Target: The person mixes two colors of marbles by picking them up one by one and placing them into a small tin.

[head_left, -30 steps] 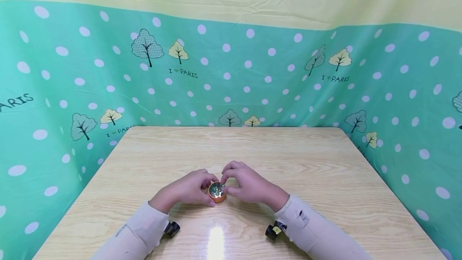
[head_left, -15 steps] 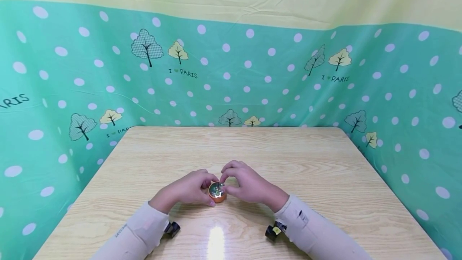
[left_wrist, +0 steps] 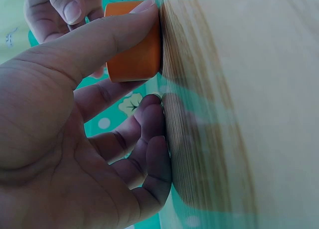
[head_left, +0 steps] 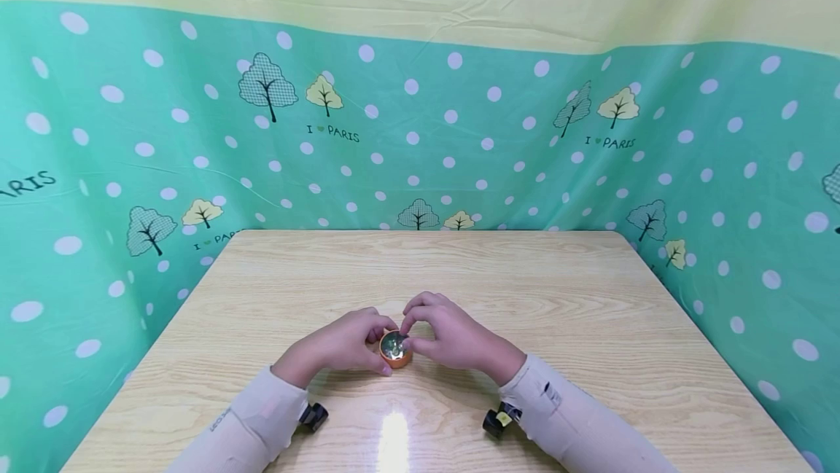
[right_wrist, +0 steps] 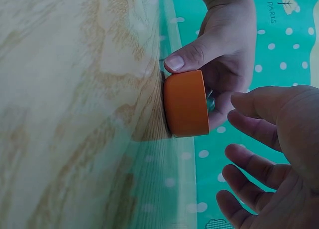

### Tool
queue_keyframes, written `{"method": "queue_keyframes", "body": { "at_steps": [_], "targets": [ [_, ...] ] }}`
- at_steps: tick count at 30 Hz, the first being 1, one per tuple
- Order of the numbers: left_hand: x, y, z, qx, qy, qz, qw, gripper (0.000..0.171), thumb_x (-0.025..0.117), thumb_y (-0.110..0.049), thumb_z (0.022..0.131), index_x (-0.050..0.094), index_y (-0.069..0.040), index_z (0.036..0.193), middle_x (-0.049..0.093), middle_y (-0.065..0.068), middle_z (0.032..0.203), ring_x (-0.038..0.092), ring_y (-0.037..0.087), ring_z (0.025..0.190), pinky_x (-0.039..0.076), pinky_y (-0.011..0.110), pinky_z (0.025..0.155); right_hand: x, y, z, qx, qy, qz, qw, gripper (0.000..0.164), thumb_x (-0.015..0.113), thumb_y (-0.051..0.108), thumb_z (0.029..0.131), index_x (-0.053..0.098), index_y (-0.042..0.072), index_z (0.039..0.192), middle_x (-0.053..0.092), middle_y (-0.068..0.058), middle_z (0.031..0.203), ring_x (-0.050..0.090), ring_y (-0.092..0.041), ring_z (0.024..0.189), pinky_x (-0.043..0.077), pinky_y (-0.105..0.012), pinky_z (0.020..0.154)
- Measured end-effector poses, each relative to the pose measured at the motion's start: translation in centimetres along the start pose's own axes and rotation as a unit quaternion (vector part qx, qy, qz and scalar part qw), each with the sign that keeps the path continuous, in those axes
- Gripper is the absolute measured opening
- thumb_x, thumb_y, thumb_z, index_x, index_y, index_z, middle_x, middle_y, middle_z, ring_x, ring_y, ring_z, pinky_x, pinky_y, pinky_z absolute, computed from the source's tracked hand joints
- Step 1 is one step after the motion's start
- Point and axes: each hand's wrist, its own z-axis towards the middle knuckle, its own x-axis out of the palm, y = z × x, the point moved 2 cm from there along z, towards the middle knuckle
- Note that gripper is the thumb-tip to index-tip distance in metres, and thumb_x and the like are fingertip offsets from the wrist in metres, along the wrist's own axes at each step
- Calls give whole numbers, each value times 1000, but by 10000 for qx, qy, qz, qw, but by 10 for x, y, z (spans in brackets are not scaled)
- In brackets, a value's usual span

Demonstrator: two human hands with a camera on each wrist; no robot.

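A small round orange cup [head_left: 395, 361] stands on the wooden table, its mouth up and shiny, glassy bits showing inside. My left hand [head_left: 341, 342] grips its side; the thumb [left_wrist: 114, 37] lies along the orange wall in the left wrist view. At the cup's right rim is my right hand [head_left: 453, 334], thumb and index fingertips close together. In the right wrist view, a green glassy round piece [right_wrist: 211, 103] pokes out of the cup's mouth. My right thumb [right_wrist: 259, 102] is just short of it, with nothing visible between the fingertips and the other fingers loosely spread.
The light wood-grain table [head_left: 525, 276] extends beyond both hands, with a bright reflection near its front. A green polka-dot cloth [head_left: 453, 123] hangs around the back and sides. Black wrist cameras, left [head_left: 313, 417] and right [head_left: 496, 422], sit under the sleeves.
Both hands and the cup stay in place. The glints inside the cup and by the right fingertips look slightly different; what shifted there is too small to tell.
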Motion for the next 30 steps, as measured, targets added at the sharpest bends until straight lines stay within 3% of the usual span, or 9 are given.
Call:
{"method": "queue_keyframes", "body": {
  "at_steps": [30],
  "targets": [
    [-1, -3, 0, -40, 16, -87, 10000, 56, 95, -33, 74, 71, -17, 122, 58, 3, 98, 54, 20, 90, 44, 36, 78, -13, -11, -15, 302, 24, 30, 9995, 5, 75, 29, 94, 72, 28, 98, 63, -2, 131, 55, -17, 124, 46, -44, 108]
  ]
}}
